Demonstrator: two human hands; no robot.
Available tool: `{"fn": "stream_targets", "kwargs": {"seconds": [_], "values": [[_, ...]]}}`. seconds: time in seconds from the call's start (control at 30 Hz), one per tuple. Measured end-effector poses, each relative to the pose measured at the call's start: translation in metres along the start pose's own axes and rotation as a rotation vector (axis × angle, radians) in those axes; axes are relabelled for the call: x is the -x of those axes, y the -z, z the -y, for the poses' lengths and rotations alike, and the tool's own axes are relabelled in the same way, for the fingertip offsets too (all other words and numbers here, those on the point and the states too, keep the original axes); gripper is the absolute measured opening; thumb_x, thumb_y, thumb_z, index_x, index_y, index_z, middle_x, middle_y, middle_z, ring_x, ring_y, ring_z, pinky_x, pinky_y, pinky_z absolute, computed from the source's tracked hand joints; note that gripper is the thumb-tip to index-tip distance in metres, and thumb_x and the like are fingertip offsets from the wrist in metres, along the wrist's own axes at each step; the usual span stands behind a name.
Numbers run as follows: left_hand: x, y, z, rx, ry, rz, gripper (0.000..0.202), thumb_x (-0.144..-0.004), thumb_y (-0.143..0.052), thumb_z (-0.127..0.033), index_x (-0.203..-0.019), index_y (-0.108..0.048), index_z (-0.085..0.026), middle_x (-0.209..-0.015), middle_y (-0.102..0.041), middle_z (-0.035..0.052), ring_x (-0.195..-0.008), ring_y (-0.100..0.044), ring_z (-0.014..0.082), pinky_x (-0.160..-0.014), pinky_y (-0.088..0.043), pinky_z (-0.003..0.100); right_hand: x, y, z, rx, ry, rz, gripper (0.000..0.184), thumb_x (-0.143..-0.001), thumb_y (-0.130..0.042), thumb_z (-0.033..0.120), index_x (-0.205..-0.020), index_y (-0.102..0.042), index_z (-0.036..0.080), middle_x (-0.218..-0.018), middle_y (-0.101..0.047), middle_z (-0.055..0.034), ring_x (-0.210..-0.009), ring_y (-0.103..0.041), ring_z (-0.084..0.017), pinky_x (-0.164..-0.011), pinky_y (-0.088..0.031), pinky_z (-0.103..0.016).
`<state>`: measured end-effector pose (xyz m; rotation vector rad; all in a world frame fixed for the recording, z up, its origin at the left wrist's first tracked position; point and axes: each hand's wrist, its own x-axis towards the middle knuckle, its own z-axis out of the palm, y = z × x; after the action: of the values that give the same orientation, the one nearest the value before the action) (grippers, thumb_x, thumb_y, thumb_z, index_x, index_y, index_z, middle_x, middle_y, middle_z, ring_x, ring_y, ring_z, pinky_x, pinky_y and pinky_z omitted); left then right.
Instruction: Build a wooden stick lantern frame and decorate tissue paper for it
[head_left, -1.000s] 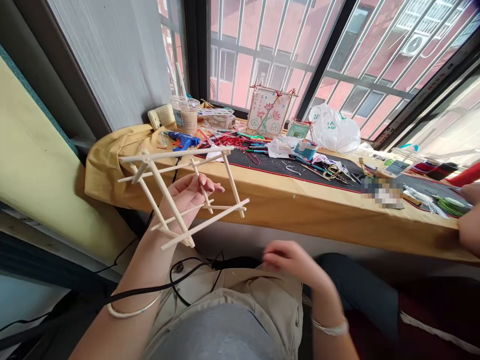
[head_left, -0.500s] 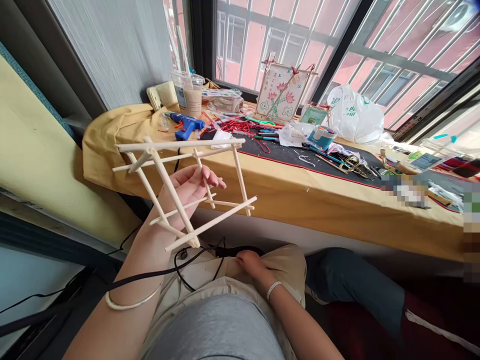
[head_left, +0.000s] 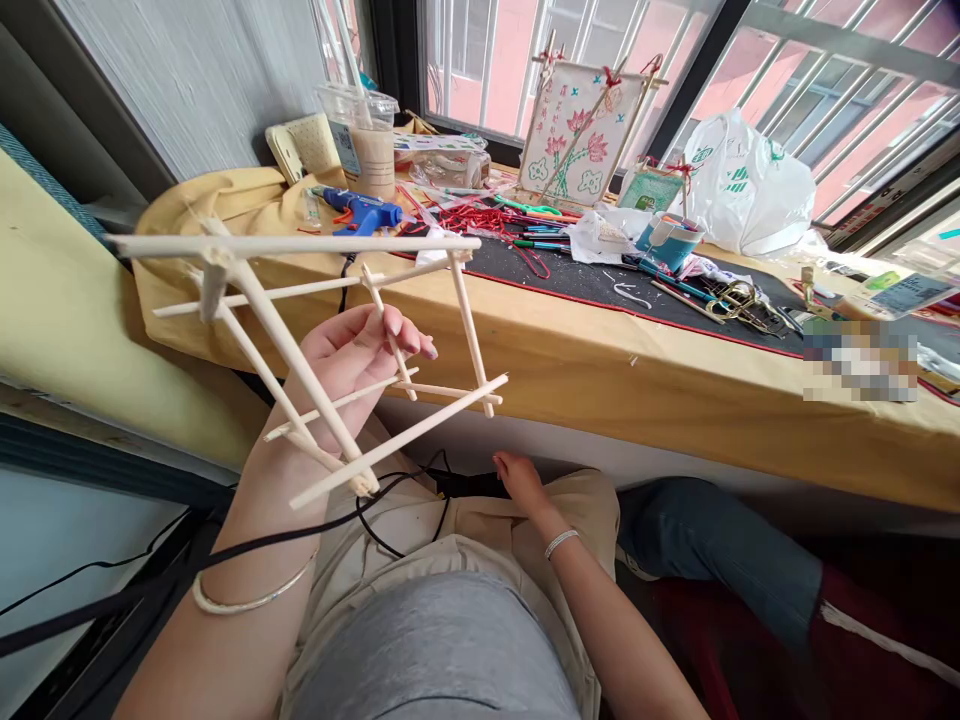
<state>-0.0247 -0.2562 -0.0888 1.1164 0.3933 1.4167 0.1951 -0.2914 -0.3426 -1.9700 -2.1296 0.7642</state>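
My left hand (head_left: 352, 350) pinches one thin stick of an open box-shaped frame of pale wooden sticks (head_left: 300, 370), its thumb and fingertips closed on the far side. The frame is held tilted in the air in front of the table edge, and its crossing stick ends stick out at the corners. Low over my lap, by my thigh, my right hand (head_left: 521, 482) has its fingers curled in. No object shows in it, though the underside of the fingers is hidden. A black cable (head_left: 300, 535) passes in front of my left forearm.
On the yellow-covered table (head_left: 600, 400) are a blue glue gun (head_left: 364, 212), a drink cup (head_left: 367, 145), red cord (head_left: 480, 215), green-handled scissors (head_left: 529, 207), a picture panel (head_left: 576, 135) and a white plastic bag (head_left: 746, 185). Another person's leg (head_left: 720, 550) is at right.
The stick frame and my left hand have shifted left and slightly up, the frame's near end coming closer to the camera. My right hand has moved a little right and up. The view has shifted too.
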Motion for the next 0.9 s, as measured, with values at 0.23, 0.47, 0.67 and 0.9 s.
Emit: {"fn": "stream_targets", "kwargs": {"seconds": [0.23, 0.47, 0.67, 0.9], "values": [[-0.001, -0.003, 0.001, -0.03, 0.003, -0.049, 0.017, -0.077, -0.061, -0.017, -0.06, -0.063, -0.017, -0.06, -0.054, -0.0011, -0.061, -0.052, 0.0116, -0.072, -0.05, 0.028, 0.021, -0.005, 0.013, -0.138, 0.213, 0.144, 0.022, -0.089, -0.05, 0.031, -0.098, -0.058, 0.014, -0.097, -0.06, -0.0048, -0.084, -0.059, -0.015, -0.075, -0.05, -0.035], [0.001, 0.002, 0.004, -0.047, 0.015, -0.021, 0.015, -0.078, -0.063, -0.024, -0.064, -0.063, -0.018, -0.062, -0.055, -0.0003, -0.063, -0.051, 0.0136, -0.073, -0.047, 0.029, 0.043, -0.025, 0.054, -0.321, 0.474, 0.213, 0.013, -0.075, -0.064, 0.032, -0.071, -0.064, 0.02, -0.075, -0.062, 0.0013, -0.08, -0.056, -0.017, -0.077, -0.043, -0.03], [0.001, 0.002, 0.001, -0.049, 0.016, -0.026, 0.014, -0.074, -0.068, -0.025, -0.062, -0.063, -0.018, -0.061, -0.053, -0.001, -0.062, -0.05, 0.0133, -0.073, -0.046, 0.03, 0.039, -0.028, 0.06, -0.445, 0.423, 0.164, 0.018, -0.079, -0.054, 0.016, -0.063, -0.062, 0.02, -0.07, -0.06, 0.0021, -0.077, -0.053, -0.016, -0.078, -0.038, -0.027], [0.002, 0.001, 0.001, -0.034, 0.019, -0.045, 0.014, -0.076, -0.063, -0.019, -0.062, -0.064, -0.017, -0.061, -0.053, -0.0007, -0.061, -0.05, 0.0127, -0.073, -0.047, 0.028, 0.033, -0.023, 0.052, -0.627, 0.258, 0.15, 0.025, -0.086, -0.051, 0.02, -0.062, -0.058, 0.014, -0.069, -0.059, 0.0003, -0.067, -0.055, -0.011, -0.066, -0.044, -0.025]]}}
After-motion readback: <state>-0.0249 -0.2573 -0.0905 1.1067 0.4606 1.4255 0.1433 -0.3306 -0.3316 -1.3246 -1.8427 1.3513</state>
